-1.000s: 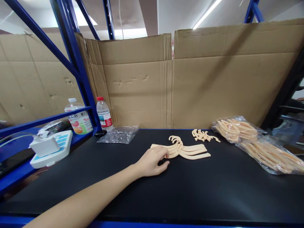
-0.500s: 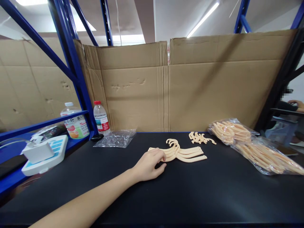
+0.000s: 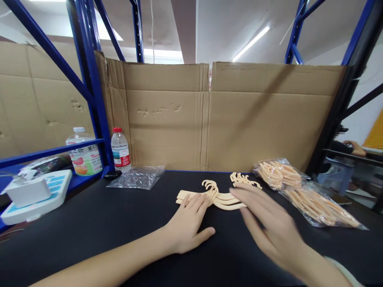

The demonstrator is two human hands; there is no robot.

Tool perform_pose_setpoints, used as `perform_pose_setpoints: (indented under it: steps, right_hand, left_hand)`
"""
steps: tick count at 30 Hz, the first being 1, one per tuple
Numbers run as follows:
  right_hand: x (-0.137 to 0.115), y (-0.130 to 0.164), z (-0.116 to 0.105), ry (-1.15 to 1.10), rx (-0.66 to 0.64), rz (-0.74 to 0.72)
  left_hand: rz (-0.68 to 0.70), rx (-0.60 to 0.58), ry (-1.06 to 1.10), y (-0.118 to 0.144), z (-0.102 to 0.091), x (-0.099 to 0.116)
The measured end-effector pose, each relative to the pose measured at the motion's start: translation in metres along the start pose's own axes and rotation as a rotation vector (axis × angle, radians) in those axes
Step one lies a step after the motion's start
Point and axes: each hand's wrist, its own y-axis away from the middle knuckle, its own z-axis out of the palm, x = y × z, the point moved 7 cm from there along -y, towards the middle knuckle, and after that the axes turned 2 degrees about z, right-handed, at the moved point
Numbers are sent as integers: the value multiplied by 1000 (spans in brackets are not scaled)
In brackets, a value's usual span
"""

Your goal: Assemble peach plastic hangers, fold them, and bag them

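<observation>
A fanned stack of peach plastic hangers (image 3: 220, 197) lies on the black tabletop (image 3: 89, 223). My left hand (image 3: 188, 225) rests flat and open, its fingertips on the stack's left end. My right hand (image 3: 269, 227) is open with fingers spread, reaching over the stack's right end and hiding part of it; it is blurred. A small pile of loose peach hooks (image 3: 243, 180) sits just behind the stack.
Clear bags of peach hanger parts (image 3: 302, 193) lie at the right. A clear bag of small pieces (image 3: 136, 178), a water bottle (image 3: 120, 150), a larger bottle (image 3: 82, 153) and a white device (image 3: 32, 193) are at the left. Cardboard sheets (image 3: 209, 115) wall the back. Another person's hand (image 3: 353, 146) is far right.
My right hand has come into view and reached the stack's right end. My left hand has flattened and opened on the left end. The view has shifted so everything sits further left.
</observation>
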Motion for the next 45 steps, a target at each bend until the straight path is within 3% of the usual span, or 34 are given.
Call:
perform_pose_setpoints:
  steps: [2, 4, 7, 18, 27, 32, 39, 45]
  right_hand:
    - [27, -19, 41, 88, -265, 132]
    - [49, -19, 81, 139, -560, 235]
    - [64, -11, 114, 132, -757, 293]
    - [97, -46, 163, 110, -730, 295]
    - [108, -53, 171, 124, -708, 298]
    - [109, -54, 162, 136, -671, 296]
    - [160, -37, 126, 228, -651, 431]
    - [186, -24, 115, 252, -694, 453]
  left_hand:
    - [-54, -87, -22, 0, 8, -7]
    - [-99, -141, -34, -1, 13, -15]
    - [-128, -182, -49, -4, 16, -26]
    - [-205, -210, -79, -38, 17, -81]
    - [-202, -168, -92, -50, 15, -91]
    - [-194, -160, -81, -48, 15, -91]
    - [-181, -139, -76, -49, 13, -90]
    - [-187, -132, -73, -49, 10, -87]
